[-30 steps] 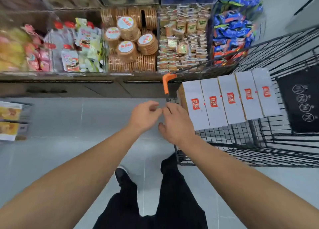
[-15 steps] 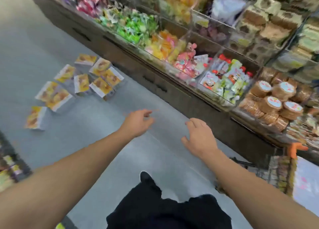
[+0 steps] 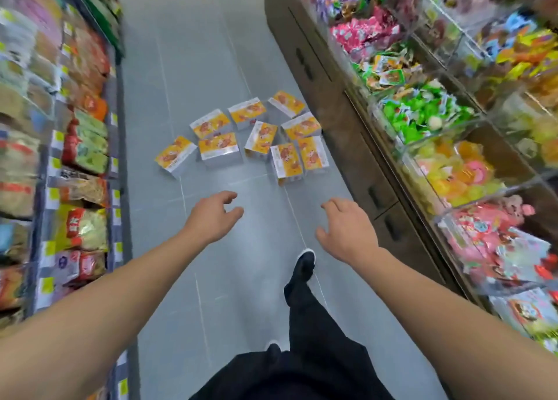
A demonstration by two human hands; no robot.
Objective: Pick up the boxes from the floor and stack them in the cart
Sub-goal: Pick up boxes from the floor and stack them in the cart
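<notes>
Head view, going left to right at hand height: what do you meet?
Snack shelf → left hand → bare floor → right hand → cabinet drawers → candy bins.

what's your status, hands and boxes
Left hand and right hand open, holding nothing. Boxes scattered on floor ahead, untouched. Aisle to them unobstructed.

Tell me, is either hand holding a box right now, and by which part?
Nothing is held. The left hand and right hand are empty, fingers loosely curled, short of the boxes lying on the floor.
</notes>
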